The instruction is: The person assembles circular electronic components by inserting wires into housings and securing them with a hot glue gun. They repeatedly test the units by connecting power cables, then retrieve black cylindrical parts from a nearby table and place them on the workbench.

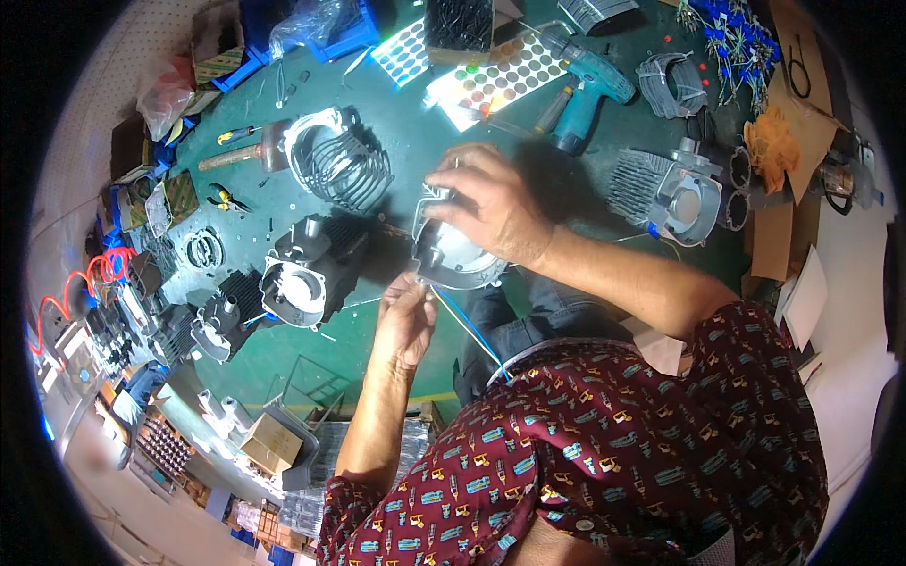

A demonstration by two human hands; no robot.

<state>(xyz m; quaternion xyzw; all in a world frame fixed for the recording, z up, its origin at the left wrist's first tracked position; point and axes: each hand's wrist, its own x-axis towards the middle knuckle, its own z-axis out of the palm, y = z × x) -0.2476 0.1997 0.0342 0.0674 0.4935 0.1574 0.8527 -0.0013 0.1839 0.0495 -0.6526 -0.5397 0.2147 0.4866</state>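
In front of me at the table's near edge is a grey cast-metal motor housing (462, 259) with a round opening facing up. My right hand (498, 203) is closed over its far side, fingers curled onto the rim and a raised part. At the housing's lower left corner, my left hand (408, 311) pinches with thumb and fingertips; what lies between them is hidden. Blue and white wires (470, 335) run from that corner down toward my lap. To the left stands a similar finned housing (304, 283).
The green table (415, 123) holds a finned coil-like metal part (340, 165), a mallet (236, 156), pliers (226, 199), a teal cordless drill (587, 94) and sheets of round stickers (500, 75). Another finned housing (684, 203) stands right, near blue-tipped wire bundles (731, 42) and an orange cloth (774, 151).
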